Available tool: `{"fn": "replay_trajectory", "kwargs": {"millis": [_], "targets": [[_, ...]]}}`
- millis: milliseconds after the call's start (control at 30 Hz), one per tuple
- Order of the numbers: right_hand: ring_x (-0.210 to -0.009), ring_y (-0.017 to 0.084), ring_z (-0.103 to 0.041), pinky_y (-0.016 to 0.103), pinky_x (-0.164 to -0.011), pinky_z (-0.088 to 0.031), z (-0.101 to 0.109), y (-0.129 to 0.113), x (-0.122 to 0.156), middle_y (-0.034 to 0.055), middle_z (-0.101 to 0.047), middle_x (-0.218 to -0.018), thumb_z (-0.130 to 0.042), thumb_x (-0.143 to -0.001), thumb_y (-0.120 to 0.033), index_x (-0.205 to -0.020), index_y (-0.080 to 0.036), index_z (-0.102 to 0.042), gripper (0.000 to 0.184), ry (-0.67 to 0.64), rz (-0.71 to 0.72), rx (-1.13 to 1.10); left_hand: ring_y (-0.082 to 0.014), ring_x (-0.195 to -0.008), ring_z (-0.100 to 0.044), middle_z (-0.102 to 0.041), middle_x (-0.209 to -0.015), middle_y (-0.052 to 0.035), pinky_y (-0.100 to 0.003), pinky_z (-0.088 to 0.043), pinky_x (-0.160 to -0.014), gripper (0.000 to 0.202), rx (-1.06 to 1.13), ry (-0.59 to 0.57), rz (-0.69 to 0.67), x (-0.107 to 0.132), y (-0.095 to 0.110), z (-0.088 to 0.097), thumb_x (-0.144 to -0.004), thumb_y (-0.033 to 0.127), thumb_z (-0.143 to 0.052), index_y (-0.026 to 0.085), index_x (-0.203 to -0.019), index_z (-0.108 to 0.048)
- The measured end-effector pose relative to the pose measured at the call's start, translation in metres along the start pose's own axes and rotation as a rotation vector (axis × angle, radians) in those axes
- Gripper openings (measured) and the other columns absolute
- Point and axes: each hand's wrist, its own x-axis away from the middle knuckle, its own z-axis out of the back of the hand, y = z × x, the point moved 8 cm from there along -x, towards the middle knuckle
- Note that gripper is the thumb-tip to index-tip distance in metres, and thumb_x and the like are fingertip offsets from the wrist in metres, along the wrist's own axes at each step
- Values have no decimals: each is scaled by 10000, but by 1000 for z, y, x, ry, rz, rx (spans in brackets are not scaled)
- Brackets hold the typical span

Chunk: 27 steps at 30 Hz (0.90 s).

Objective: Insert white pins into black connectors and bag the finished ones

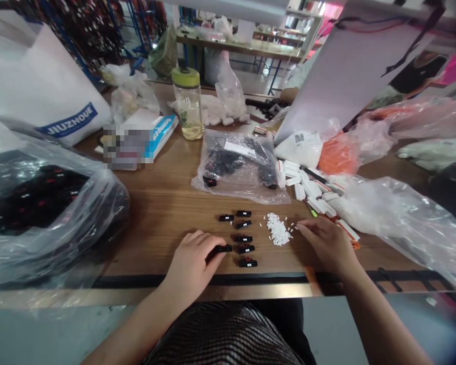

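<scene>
While the left hand (pixel 197 257) pinches a black connector (pixel 225 249) near the table's (pixel 155 208) front edge, similar connectors (pixel 248 263) lie just beside it; they look light and stiff, best held by their sides. The right hand (pixel 325 242) bunches its fingertips beside the white pegs (pixel 277 230), possibly gripping one; I cannot tell. Likely slippery, these want fingertip pinching. Beyond lies a clear bag (pixel 237 167).

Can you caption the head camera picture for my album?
The left hand holds a small black part; the right hand is beside tiny white pieces.
</scene>
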Motion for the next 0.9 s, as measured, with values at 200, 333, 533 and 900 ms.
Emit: {"fn": "replay_trajectory", "kwargs": {"millis": [200,333,533,900], "targets": [[-848,204,-644,360,-777,-496,-24,-113,40,39,-705,-868,-590,-927,-333,-889,-259,-710,146,-101,315,-246,-230,-919,-606,-683,-981,-37,-426,-482,-854,135,113,-31,-36,2,5,1,-924,157,-603,231,-1021,-661],[-814,187,-609,389,-803,-449,-48,-164,57,16,-686,-846,-565,-948,-268,-880,-256,-683,136,-164,430,-265,-191,-947,-624,-654,-1034,-37,-355,-507,-867,212,284,-51,3,4,5,3,-928,119,-581,237,-1085,-662],[-806,184,-591,392,-795,-382,-61,-171,58,6,-679,-830,-573,-949,-240,-885,-248,-670,116,-125,451,-264,-178,-909,-630,-648,-1011,-44,-322,-529,-817,186,425,-56,48,5,3,5,-937,133,-578,224,-1071,-668],[-792,192,-573,404,-795,-373,-61,-182,67,23,-688,-850,-538,-945,-165,-993,-263,-700,195,-74,530,-163,-165,-837,-640,-662,-942,-37,-295,-545,-749,197,448,-40,73,2,4,7,-908,119,-592,208,-1046,-700]]}}
